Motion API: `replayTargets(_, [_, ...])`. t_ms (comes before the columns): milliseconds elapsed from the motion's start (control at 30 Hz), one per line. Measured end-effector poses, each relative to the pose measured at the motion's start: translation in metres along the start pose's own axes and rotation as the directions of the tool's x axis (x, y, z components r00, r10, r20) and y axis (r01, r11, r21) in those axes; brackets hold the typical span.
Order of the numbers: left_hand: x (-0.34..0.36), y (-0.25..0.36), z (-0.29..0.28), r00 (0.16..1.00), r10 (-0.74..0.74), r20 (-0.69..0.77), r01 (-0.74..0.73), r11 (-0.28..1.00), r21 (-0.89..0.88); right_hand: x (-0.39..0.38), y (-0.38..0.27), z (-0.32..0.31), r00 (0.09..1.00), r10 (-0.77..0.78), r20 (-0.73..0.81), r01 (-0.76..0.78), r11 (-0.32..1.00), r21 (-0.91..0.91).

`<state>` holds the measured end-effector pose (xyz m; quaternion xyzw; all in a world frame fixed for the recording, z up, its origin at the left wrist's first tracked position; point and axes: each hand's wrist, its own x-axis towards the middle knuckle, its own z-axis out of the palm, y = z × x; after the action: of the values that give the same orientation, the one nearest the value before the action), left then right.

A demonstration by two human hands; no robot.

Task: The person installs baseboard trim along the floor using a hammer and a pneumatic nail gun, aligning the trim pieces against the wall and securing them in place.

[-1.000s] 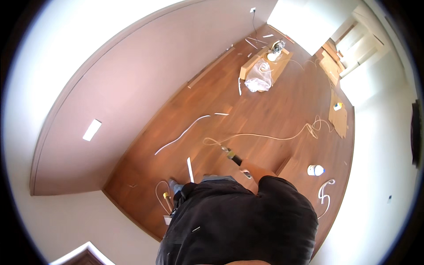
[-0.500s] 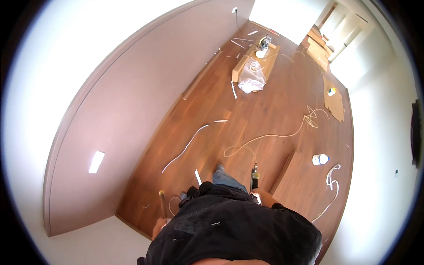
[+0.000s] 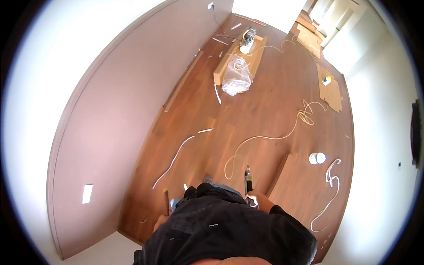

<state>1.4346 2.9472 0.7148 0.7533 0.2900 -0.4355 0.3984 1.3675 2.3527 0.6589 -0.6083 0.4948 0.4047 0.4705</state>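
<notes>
My left hand (image 3: pixel 160 222), low at the left beside my dark shirt, is closed around a brown stick-like handle (image 3: pixel 167 202) with a yellowish end pointing up; what is at its lower end is hidden. On the other side, my right hand (image 3: pixel 258 198) grips what looks like an air nail gun (image 3: pixel 249 182), dark with a metal coupling at its far end. Most of its body is hidden by my hand and shirt. A yellowish air hose (image 3: pixel 260 137) curves across the floor toward that coupling.
Ahead stands a long cardboard box (image 3: pixel 220 73) bearing a power tool (image 3: pixel 249 36) and clear plastic (image 3: pixel 237 77). White strips (image 3: pixel 174 160) lie on the wooden floor. To the right are a brown board (image 3: pixel 279 173), a white bottle (image 3: pixel 317 158), a white cord (image 3: pixel 336 194) and flat cardboard (image 3: pixel 327 90).
My view has shifted, with the box and the floor strips now further left. The white strip near my feet has become mostly hidden. Both hands keep their hold.
</notes>
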Motion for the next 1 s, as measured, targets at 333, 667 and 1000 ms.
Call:
replayTargets(333, [0.032, 0.126, 0.018, 0.996, -0.074, 0.053, 0.063, 0.981, 0.185, 0.033, -0.082, -0.109, 0.948, 0.110, -0.298, 0.124, 0.734, 0.668])
replayTargets(667, [0.174, 0.342, 0.032, 0.969, -0.212, 0.124, 0.140, 0.893, 0.427, 0.058, -0.075, -0.194, 0.912, -0.379, -0.154, 0.353, 0.920, -0.172])
replayTargets(1000, [0.332, 0.789, 0.153, 0.920, 0.314, 0.237, -0.386, 0.609, 0.693, 0.066, -0.230, -0.349, 0.945, 0.155, -0.288, 0.054, 0.795, 0.604])
